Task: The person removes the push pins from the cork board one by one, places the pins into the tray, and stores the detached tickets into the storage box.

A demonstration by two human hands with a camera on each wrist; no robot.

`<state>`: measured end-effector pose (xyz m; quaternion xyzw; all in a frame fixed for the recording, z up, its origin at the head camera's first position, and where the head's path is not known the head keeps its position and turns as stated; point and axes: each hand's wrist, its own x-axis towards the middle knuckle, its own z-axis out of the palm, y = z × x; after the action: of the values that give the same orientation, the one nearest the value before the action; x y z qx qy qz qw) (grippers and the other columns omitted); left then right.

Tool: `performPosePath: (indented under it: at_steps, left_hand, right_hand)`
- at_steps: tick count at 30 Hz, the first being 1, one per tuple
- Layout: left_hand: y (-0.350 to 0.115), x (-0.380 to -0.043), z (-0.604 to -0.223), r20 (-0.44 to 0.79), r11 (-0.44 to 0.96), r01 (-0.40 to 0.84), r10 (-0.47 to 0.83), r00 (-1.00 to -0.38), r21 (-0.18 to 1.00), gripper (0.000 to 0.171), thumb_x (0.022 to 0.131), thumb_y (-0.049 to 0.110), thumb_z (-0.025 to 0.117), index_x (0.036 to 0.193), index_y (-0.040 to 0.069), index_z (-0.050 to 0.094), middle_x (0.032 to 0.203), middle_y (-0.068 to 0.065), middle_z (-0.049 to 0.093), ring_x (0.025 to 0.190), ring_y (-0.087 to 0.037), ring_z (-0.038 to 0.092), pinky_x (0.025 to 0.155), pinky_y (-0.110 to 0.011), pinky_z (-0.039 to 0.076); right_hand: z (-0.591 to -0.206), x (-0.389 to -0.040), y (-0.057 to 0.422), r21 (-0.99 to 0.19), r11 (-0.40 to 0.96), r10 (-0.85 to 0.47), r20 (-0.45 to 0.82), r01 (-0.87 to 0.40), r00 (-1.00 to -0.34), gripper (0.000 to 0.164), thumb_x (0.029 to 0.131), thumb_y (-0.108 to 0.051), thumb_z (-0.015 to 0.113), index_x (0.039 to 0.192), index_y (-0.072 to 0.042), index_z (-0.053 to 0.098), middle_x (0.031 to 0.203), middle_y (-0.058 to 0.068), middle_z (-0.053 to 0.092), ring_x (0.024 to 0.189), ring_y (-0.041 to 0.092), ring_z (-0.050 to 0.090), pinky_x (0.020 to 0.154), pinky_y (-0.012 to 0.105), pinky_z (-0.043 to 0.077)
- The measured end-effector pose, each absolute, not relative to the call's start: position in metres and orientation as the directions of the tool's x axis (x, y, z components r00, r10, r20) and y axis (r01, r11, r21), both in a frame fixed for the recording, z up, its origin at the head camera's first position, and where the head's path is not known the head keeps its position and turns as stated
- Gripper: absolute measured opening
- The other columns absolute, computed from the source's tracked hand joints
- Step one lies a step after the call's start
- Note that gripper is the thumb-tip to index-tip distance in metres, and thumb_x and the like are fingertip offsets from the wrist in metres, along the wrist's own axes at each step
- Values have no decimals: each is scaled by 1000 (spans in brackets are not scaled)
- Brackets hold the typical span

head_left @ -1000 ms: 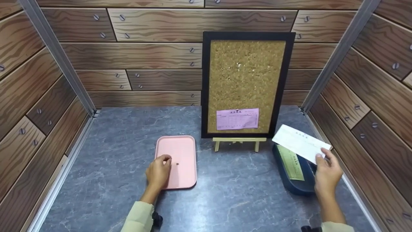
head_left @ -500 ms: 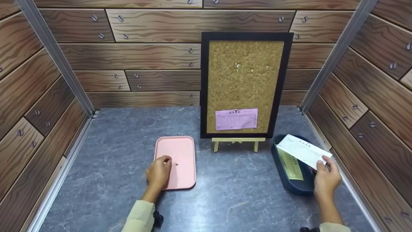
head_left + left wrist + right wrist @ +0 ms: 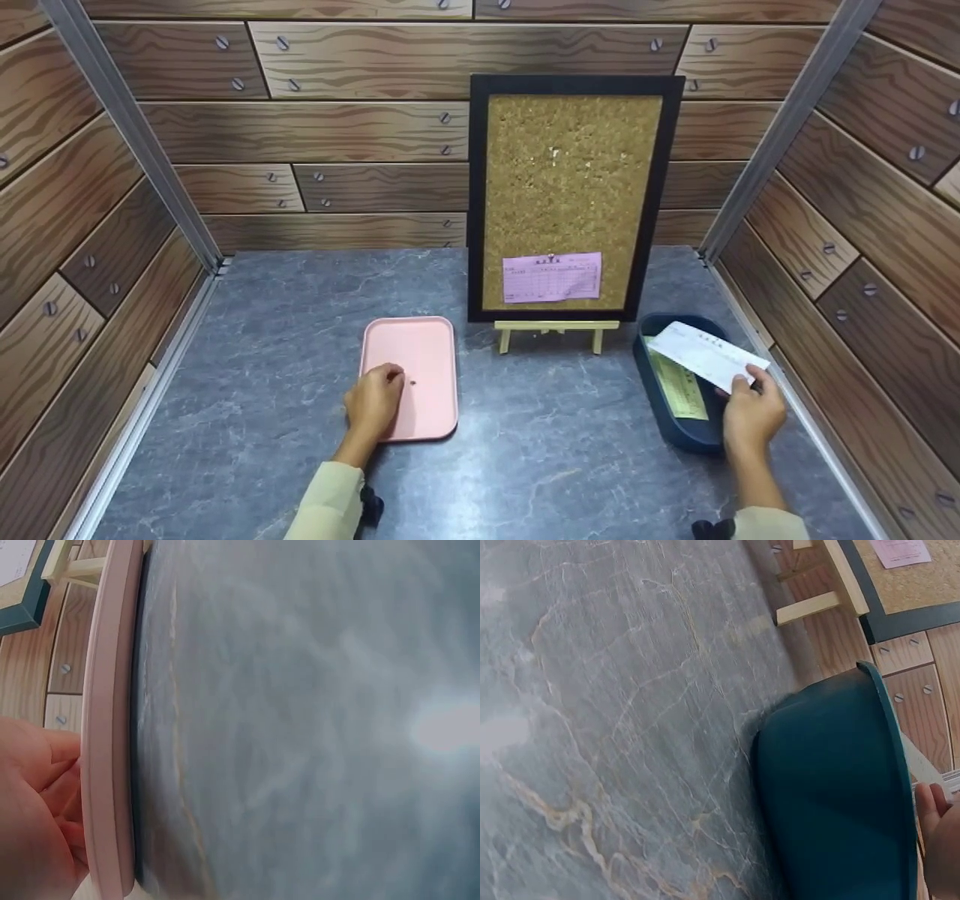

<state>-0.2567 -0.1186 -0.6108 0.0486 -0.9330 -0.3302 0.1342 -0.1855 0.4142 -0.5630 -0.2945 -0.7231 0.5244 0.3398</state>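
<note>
Here we see the right hand (image 3: pixel 754 416) pinching a white slip (image 3: pixel 705 355) in its fingers, over the dark blue bin (image 3: pixel 694 444) where a green slip (image 3: pixel 682 391) lies. Across the table (image 3: pixel 540 450), the left hand (image 3: pixel 373 401) is at the pink tray (image 3: pixel 435 349), fingers drawn together near a dark speck (image 3: pixel 412 382); we cannot tell whether they pinch anything. Farther back, we find a framed corkboard (image 3: pixel 570 187) on a small stand (image 3: pixel 556 325), bearing a purple slip (image 3: pixel 552 279).

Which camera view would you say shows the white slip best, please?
The head view: it shows nearly all of the white slip, held by the right hand over the dark blue container. The right wrist view shows only a sliver between the container's rim and the hand; the left wrist view shows none.
</note>
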Motion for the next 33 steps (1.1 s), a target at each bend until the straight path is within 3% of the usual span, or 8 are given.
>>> performPosePath:
  at_steps: [4, 8, 13, 17, 23, 33]
  left_hand:
    - [-119, -258, -611, 204, 776, -4, -171, -964, 631, 7, 91, 22, 71, 93, 19, 78, 99, -1, 78, 92, -28, 74, 79, -56, 51]
    - [-118, -259, -611, 196, 776, 0, -159, -967, 631, 8, 91, 22, 72, 94, 19, 78, 100, -2, 78, 94, -28, 74, 80, -57, 51]
    - [-118, -260, -611, 183, 769, -7, -161, -970, 639, 9, 91, 22, 71, 95, 18, 78, 101, -2, 78, 95, -27, 73, 82, -58, 50]
    - [-118, -260, -610, 168, 768, -18, -162, -972, 641, 10, 92, 21, 70, 96, 17, 78, 103, -2, 77, 97, -27, 73, 84, -58, 49]
    - [-118, -260, -609, 174, 773, -5, -149, -973, 634, 11, 92, 20, 70, 98, 17, 79, 104, -3, 78, 98, -27, 73, 83, -57, 51]
    - [-119, -259, -601, 148, 745, -27, -168, -974, 666, 13, 91, 23, 68, 98, 17, 78, 100, -1, 77, 95, -25, 73, 85, -56, 50]
  right_hand:
    - [-564, -186, 414, -928, 327, 783, 160, 179, -601, 35, 99, -11, 54, 131, 1, 61, 112, 11, 60, 52, -19, 52, 66, 11, 42]
    - [-565, -186, 413, -903, 359, 779, 151, 236, -608, 36, 99, -14, 55, 133, -2, 61, 117, 18, 61, 50, -23, 47, 73, 21, 37]
    - [-566, -187, 412, -899, 376, 763, 164, 223, -625, 34, 98, -11, 56, 129, 1, 62, 95, 9, 59, 50, -21, 50, 66, 14, 39]
    - [-567, -187, 409, -906, 384, 744, 188, 180, -642, 32, 97, -9, 57, 126, 5, 63, 90, 5, 52, 49, -17, 53, 57, 6, 42]
    - [-567, -183, 409, -915, 369, 748, 188, 163, -636, 34, 98, -15, 58, 126, 5, 63, 87, 0, 51, 49, -14, 56, 54, 8, 43]
    - [-556, -175, 410, -945, 326, 784, 251, 32, -568, 32, 98, -13, 58, 120, 9, 64, 79, -11, 51, 48, -9, 55, 50, 12, 50]
